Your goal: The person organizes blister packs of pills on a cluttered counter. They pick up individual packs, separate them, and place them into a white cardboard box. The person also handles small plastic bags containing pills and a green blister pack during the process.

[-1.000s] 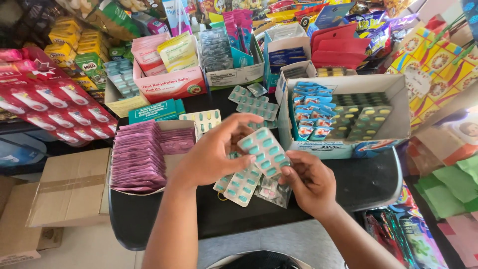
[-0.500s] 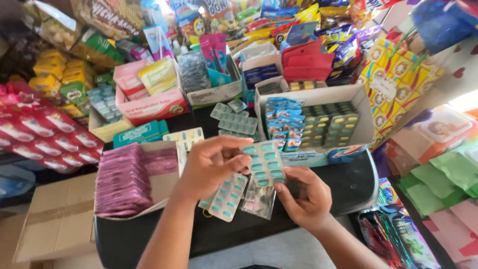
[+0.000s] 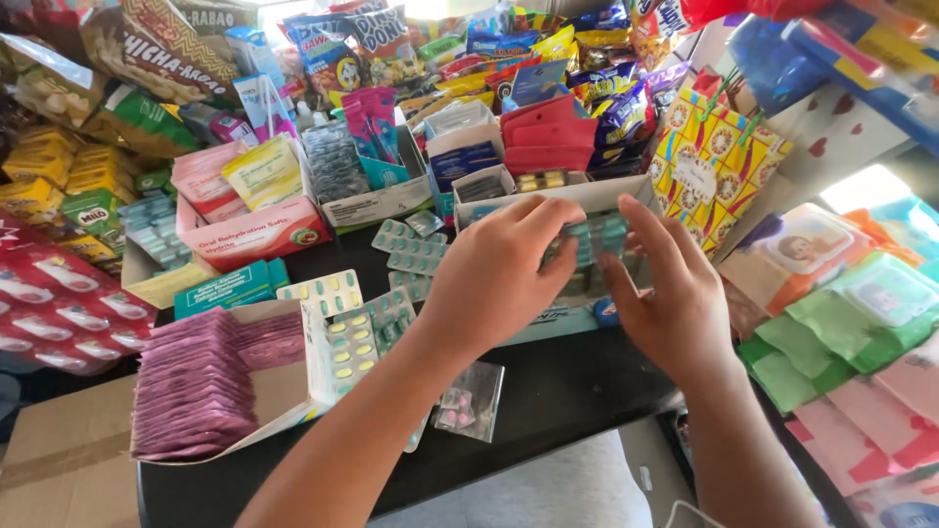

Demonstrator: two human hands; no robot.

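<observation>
Two hands meet over a white cardboard box (image 3: 626, 191) at mid-tabletop (image 3: 558, 391). Left to right: a stack of purple foil sachets (image 3: 196, 386) in an open carton; yellow-and-green pill blister strips (image 3: 337, 347); a small clear plastic bag of pink tablets (image 3: 468, 399); the left hand (image 3: 499, 269); a silver blister strip of teal tablets (image 3: 587, 242); the right hand (image 3: 670, 293). Both hands close on the teal strip, fingers at its opposite edges. The step in hand appears to be lowering the strip into the box; the next move calls for aligning it with the rows inside. Its long axis seems to run left–right, tablet face toward the camera, though largely hidden.
</observation>
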